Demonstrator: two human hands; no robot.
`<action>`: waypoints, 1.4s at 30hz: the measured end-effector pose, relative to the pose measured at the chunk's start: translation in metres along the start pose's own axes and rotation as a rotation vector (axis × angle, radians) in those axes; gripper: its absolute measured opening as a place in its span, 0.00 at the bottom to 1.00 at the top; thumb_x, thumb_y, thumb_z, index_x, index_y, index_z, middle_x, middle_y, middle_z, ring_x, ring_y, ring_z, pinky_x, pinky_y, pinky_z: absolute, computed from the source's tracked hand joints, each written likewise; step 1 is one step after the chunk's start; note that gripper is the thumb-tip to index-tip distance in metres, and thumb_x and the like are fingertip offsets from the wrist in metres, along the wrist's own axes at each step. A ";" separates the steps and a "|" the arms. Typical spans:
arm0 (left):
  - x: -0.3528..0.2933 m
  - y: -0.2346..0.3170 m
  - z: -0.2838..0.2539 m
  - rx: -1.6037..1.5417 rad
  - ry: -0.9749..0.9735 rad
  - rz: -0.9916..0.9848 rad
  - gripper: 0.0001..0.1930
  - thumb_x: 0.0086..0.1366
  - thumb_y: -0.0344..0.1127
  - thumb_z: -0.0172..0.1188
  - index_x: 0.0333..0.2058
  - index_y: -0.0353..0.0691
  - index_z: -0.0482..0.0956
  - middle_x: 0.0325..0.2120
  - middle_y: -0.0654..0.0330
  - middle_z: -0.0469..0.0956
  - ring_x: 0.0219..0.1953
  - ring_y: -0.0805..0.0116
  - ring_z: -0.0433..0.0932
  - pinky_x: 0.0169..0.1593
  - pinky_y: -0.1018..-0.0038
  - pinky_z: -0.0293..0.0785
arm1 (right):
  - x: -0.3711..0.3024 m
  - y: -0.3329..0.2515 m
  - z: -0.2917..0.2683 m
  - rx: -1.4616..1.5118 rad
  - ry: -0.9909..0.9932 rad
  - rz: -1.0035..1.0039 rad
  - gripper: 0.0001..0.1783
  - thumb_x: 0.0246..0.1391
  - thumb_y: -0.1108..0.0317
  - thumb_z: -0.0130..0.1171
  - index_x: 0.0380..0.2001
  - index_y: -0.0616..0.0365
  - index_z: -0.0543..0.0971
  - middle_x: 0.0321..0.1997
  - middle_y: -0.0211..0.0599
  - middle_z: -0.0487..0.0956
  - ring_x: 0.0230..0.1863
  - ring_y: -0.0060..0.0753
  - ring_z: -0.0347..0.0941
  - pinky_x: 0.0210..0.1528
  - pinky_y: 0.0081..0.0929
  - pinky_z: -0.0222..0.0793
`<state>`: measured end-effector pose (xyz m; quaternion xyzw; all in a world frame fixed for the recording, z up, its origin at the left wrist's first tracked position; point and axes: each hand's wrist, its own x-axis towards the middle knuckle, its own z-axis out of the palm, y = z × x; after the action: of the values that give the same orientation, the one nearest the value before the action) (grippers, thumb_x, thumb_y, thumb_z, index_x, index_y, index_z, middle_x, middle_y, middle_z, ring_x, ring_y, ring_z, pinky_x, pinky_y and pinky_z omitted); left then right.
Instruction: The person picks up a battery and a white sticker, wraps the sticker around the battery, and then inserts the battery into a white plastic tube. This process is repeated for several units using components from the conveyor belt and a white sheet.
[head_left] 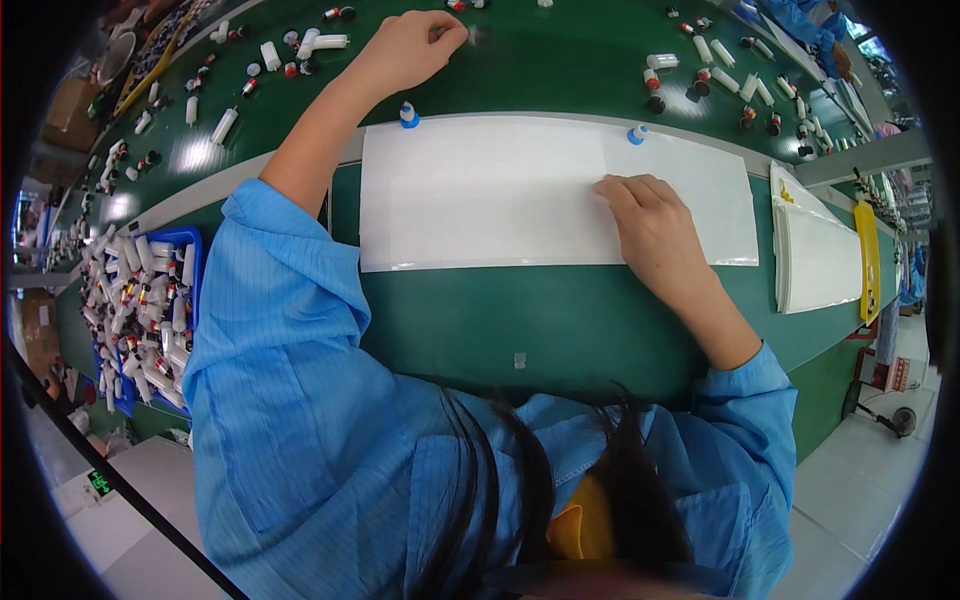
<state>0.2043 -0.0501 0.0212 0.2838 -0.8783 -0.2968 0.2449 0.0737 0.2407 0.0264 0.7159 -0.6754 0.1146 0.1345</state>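
My left hand [412, 52] is raised over the far green belt, its fingers curled in a pinch. A faint pale patch shows beside the fingertips; whether they hold anything is hard to make out. My right hand [655, 225] rests over the right half of a wide white sheet [480, 195], fingers bent and pressed together. Whatever may be between them is hidden. At the sheet's far edge stand two small blue-and-white pieces, one near the left corner [409, 115] and one beyond my right hand [637, 134].
White cylinders with black and red parts [318, 42] lie scattered along the green belt [520, 75]. At left, a blue crate [196, 262] is heaped with similar pieces. Folded white sheets [815, 255] lie at right beside a yellow strip [868, 262]. A grey rail [870, 158] juts in nearby.
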 end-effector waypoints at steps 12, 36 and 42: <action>-0.008 -0.005 -0.005 0.733 -0.115 0.087 0.09 0.53 0.33 0.57 0.32 0.36 0.75 0.32 0.52 0.74 0.35 0.55 0.75 0.39 0.66 0.72 | 0.014 0.008 -0.022 0.197 -0.278 0.115 0.11 0.37 0.81 0.52 0.29 0.60 0.69 0.26 0.40 0.71 0.31 0.42 0.70 0.33 0.31 0.67; -0.030 0.076 0.056 -1.632 -0.575 -0.172 0.13 0.63 0.36 0.41 0.44 0.37 0.65 0.24 0.64 0.63 0.30 0.72 0.64 0.48 0.69 0.64 | 0.073 0.020 0.014 1.975 0.610 0.655 0.10 0.48 0.72 0.57 0.30 0.49 0.66 0.33 0.24 0.72 0.39 0.19 0.65 0.43 0.20 0.54; -0.044 0.090 0.056 -1.599 -0.557 -0.040 0.15 0.62 0.35 0.41 0.45 0.38 0.65 0.22 0.67 0.61 0.29 0.74 0.61 0.44 0.73 0.60 | 0.071 0.005 0.016 1.967 0.612 0.573 0.12 0.47 0.69 0.59 0.30 0.47 0.65 0.34 0.20 0.72 0.40 0.15 0.61 0.45 0.23 0.46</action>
<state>0.1706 0.0595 0.0293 -0.0427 -0.4273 -0.8920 0.1414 0.0731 0.1681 0.0364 0.2655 -0.3669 0.8111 -0.3701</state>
